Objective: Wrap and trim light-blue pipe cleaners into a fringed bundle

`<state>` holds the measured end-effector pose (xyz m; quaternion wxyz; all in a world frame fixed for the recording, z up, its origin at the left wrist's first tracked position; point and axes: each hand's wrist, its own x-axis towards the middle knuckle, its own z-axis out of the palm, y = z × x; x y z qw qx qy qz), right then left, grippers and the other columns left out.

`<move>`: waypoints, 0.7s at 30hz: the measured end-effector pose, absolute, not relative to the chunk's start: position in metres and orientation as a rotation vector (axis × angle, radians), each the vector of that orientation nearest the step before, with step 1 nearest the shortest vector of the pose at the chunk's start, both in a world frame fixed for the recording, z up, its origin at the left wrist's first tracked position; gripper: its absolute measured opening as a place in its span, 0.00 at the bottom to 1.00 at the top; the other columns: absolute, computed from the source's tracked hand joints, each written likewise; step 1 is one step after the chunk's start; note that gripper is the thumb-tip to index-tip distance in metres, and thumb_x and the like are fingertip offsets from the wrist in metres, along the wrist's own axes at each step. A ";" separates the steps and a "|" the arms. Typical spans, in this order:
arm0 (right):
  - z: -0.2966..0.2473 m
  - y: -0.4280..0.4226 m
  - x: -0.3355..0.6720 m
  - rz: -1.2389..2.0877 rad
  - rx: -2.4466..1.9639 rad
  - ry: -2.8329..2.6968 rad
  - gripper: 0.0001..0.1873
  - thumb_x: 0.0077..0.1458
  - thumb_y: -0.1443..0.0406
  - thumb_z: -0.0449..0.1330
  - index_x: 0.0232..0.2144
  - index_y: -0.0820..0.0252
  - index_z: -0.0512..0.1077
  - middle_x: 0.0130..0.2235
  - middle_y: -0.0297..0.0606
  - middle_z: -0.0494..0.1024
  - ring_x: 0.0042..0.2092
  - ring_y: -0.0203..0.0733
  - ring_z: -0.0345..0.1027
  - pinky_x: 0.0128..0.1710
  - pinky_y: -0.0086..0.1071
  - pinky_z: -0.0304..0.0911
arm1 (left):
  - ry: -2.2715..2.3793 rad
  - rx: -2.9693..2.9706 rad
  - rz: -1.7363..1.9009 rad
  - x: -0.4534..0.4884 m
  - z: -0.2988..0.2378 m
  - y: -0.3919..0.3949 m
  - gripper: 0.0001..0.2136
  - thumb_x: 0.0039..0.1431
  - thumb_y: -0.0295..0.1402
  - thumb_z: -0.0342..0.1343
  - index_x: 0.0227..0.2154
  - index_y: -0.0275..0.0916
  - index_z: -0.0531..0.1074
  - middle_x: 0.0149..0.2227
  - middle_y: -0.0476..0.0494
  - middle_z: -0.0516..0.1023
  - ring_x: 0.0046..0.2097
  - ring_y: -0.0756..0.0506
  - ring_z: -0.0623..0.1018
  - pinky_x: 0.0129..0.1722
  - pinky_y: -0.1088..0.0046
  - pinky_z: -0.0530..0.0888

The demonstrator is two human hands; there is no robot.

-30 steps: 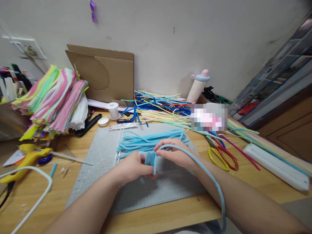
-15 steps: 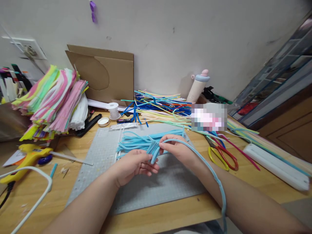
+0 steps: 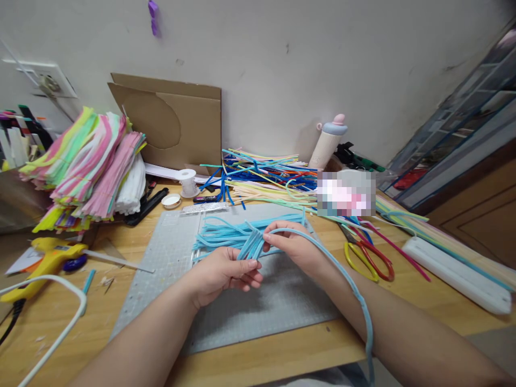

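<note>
My left hand pinches the lower end of a small folded bunch of light blue pipe cleaner above a grey cutting mat. My right hand grips the upper end of the same bunch, fingers closed. From that hand a long light blue pipe cleaner strand arcs over my right forearm and down past the table edge. A loose pile of light blue pipe cleaners lies on the mat just behind my hands.
A yellow glue gun lies at left near stacked pastel pipe cleaners. Mixed coloured pipe cleaners, a thread spool and cardboard are at the back. Red-and-yellow scissors and a white tube lie at right.
The folded blue bunch has tilted from upright to slanting up-right. My right hand moved up and back a little, and my left hand slid lower onto the bunch's bottom end.
</note>
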<state>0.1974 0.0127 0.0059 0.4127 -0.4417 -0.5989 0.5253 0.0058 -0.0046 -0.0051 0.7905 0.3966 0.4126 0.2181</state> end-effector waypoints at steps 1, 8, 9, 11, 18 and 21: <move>0.006 0.013 0.198 1.320 -1.111 -1.505 0.11 0.47 0.59 0.62 0.26 0.62 0.71 0.23 0.35 0.75 0.29 0.38 0.70 0.33 0.32 0.65 | 0.894 0.852 0.474 0.006 -0.005 -0.004 0.14 0.43 0.40 0.66 0.28 0.33 0.76 0.27 0.43 0.80 0.28 0.50 0.78 0.28 0.78 0.69; 0.006 0.015 0.199 1.372 -1.064 -1.481 0.13 0.45 0.57 0.64 0.25 0.63 0.73 0.23 0.35 0.75 0.29 0.39 0.70 0.34 0.33 0.65 | 0.925 0.856 0.477 0.008 -0.005 -0.004 0.14 0.41 0.38 0.67 0.27 0.32 0.76 0.25 0.43 0.79 0.27 0.50 0.77 0.27 0.78 0.70; 0.006 0.015 0.198 1.376 -1.059 -1.476 0.14 0.45 0.57 0.64 0.25 0.63 0.73 0.23 0.35 0.75 0.29 0.39 0.70 0.34 0.34 0.65 | 0.929 0.856 0.475 0.008 -0.006 -0.004 0.13 0.41 0.38 0.67 0.26 0.32 0.76 0.25 0.43 0.79 0.27 0.50 0.77 0.27 0.78 0.70; 0.006 0.015 0.198 1.376 -1.050 -1.471 0.14 0.45 0.56 0.65 0.25 0.63 0.73 0.24 0.35 0.75 0.29 0.39 0.71 0.34 0.34 0.66 | 0.937 0.858 0.469 0.009 -0.006 -0.005 0.13 0.41 0.38 0.67 0.26 0.32 0.75 0.25 0.43 0.79 0.27 0.50 0.77 0.26 0.78 0.70; 0.003 0.016 0.200 1.304 -1.062 -1.506 0.13 0.46 0.57 0.64 0.23 0.62 0.72 0.24 0.35 0.75 0.30 0.39 0.69 0.33 0.33 0.65 | 0.946 0.862 0.454 0.009 -0.007 -0.005 0.14 0.40 0.39 0.68 0.25 0.33 0.75 0.24 0.45 0.79 0.27 0.50 0.77 0.26 0.78 0.70; 0.001 0.016 0.200 1.285 -1.061 -1.516 0.12 0.46 0.58 0.64 0.23 0.62 0.72 0.24 0.34 0.74 0.29 0.38 0.68 0.33 0.32 0.64 | 0.940 0.861 0.448 0.009 -0.006 -0.005 0.14 0.40 0.39 0.68 0.25 0.33 0.74 0.24 0.45 0.79 0.26 0.50 0.77 0.26 0.77 0.70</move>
